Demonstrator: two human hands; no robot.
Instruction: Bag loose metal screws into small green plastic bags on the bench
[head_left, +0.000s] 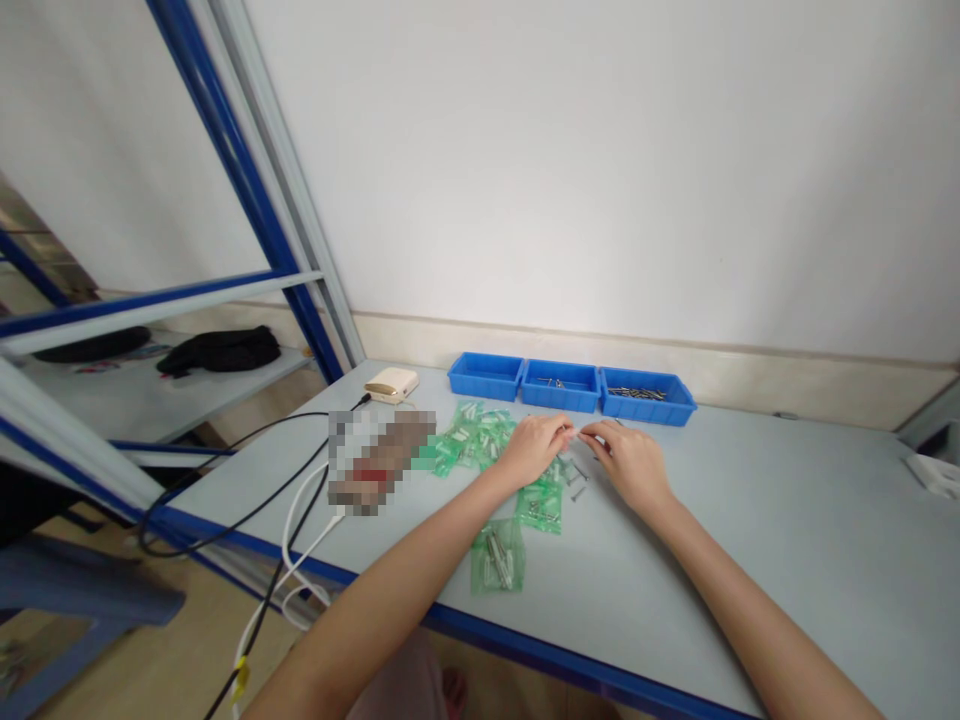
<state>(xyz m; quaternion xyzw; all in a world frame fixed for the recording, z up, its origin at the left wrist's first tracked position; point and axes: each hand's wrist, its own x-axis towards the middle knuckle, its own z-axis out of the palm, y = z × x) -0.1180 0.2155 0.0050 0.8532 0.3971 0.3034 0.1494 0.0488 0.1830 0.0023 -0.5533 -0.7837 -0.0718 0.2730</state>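
Note:
My left hand [537, 446] and my right hand [624, 458] nearly meet above the grey table, fingers pinched at a small whitish, clear piece [574, 434] between them; it looks like plastic, too small to tell more. Several green see-through bags [480, 432] with small parts lie left of and under my left hand. A green bag of screws [541, 506] is just below it, and another bag [499, 558] lies nearer the front edge. Loose screws [577, 480] rest on the table between my hands.
Three blue bins stand in a row at the back: left [486, 376], middle [560, 384] with few screws, right [646, 396] with many. A cream box [391, 384], a blurred object [381, 462] and cables [296, 500] are at the left. A blue-edged shelf frame [300, 290] rises beyond.

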